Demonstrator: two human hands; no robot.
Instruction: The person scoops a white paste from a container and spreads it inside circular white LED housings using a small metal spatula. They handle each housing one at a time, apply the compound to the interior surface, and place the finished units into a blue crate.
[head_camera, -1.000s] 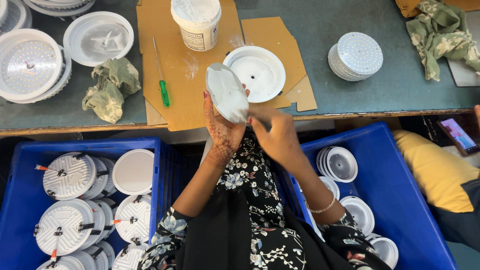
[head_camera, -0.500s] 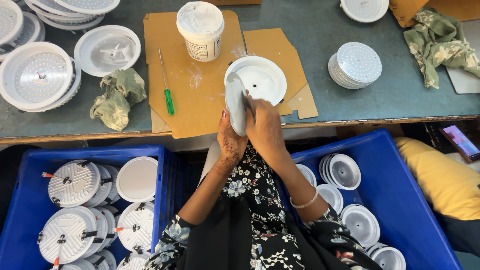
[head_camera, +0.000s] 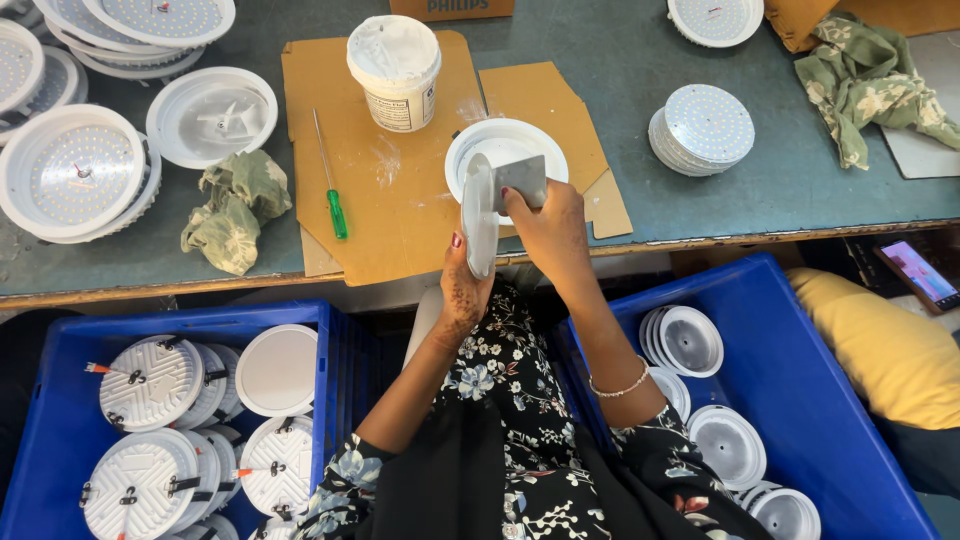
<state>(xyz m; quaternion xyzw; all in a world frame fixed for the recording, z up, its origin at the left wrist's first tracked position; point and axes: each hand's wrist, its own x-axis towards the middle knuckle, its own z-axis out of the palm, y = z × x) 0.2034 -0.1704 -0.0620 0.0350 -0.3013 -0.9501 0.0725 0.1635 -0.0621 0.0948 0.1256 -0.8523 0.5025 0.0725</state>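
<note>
The left hand (head_camera: 465, 285) grips a white round lamp housing (head_camera: 479, 215) edge-on from below. The right hand (head_camera: 548, 228) pinches a grey pad (head_camera: 520, 181) against its upper rim.

Tub (head_camera: 395, 70) behind — screwdriver (head_camera: 331, 185) left

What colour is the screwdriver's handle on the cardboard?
Green, on the screwdriver; the head view, the only one, shows it clearly.

White tub (head_camera: 395, 70) sits on the cardboard (head_camera: 400, 200), green-handled screwdriver (head_camera: 331, 190) beside it. Crumpled green rag (head_camera: 232, 205) lies left, disc stack (head_camera: 702, 130) right, blue crates (head_camera: 340, 350) below hold round white housings (head_camera: 150, 385).
</note>
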